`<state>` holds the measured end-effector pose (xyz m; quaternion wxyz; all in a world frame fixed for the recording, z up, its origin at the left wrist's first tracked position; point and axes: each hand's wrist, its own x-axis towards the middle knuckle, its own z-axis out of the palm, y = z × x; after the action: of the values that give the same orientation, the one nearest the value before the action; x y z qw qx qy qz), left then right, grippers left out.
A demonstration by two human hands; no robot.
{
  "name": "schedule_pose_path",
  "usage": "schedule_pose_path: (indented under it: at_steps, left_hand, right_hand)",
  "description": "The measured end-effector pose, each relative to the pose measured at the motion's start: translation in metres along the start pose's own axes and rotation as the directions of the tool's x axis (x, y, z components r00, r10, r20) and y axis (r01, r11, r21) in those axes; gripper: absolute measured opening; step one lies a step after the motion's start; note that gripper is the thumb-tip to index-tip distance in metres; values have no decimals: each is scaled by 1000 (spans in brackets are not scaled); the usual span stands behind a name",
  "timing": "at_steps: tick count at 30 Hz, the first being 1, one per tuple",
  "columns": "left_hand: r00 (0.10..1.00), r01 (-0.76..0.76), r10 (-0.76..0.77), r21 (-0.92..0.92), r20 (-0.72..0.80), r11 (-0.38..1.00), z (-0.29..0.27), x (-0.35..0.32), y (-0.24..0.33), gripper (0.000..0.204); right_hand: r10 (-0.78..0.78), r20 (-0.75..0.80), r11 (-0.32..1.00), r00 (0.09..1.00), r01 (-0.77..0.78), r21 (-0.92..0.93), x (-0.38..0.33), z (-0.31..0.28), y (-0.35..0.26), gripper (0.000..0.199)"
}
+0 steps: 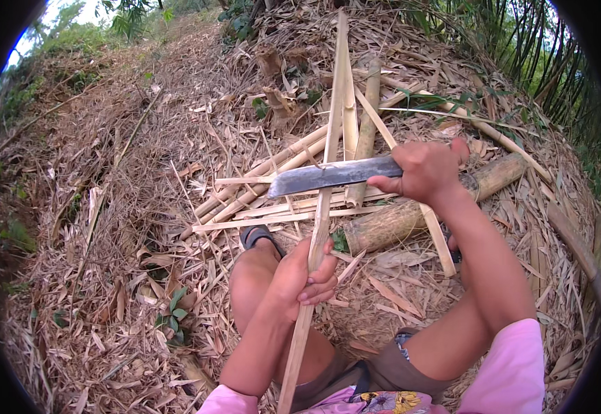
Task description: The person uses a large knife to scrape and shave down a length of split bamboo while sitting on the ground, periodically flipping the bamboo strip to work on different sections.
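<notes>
My left hand (305, 277) is closed round a long, pale bamboo strip (319, 231), which runs from my lap up and away, tilted slightly right. My right hand (426, 169) grips a machete (335, 174) by its handle, mostly hidden in the fist. The dark, broad blade points left and lies across the strip, above my left hand. A thin curl of shaving (314, 157) stands at the blade's upper edge. Whether the edge bites into the strip, I cannot tell.
A thick bamboo log (411, 219) lies in front of my legs. Thinner bamboo poles (273, 181) and split strips (440, 238) are strewn beyond and beside it. Cut stumps (279, 103) stand farther off. Dry leaves cover the ground; bamboo stems (555, 62) grow at far right.
</notes>
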<state>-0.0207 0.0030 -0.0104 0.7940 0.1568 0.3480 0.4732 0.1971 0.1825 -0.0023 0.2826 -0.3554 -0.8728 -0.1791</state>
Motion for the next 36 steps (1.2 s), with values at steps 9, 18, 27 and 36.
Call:
schedule_pose_path:
  at_steps: [9,18,27,36]
  left_hand:
    - [999,30,-33,-299,-5,954,-16,-1,-13,34]
    - [997,-71,73,-111,17,991,-8,1,-16,41]
    - [975,-212,221,205,-25,956,19,-5,-20,30]
    - [948,-146,254,449,-190,881,19,-9,-27,30]
  right_hand:
    - [-37,144,929,989,-19,371,-29,-36,-110,71]
    - [55,80,922,995,-82,379,-34,-36,-109,69]
    - [169,186,925,968,-221,309,-40,-27,-91,76]
    - [102,112,923,988,-136,360,-41,-29,-104,74]
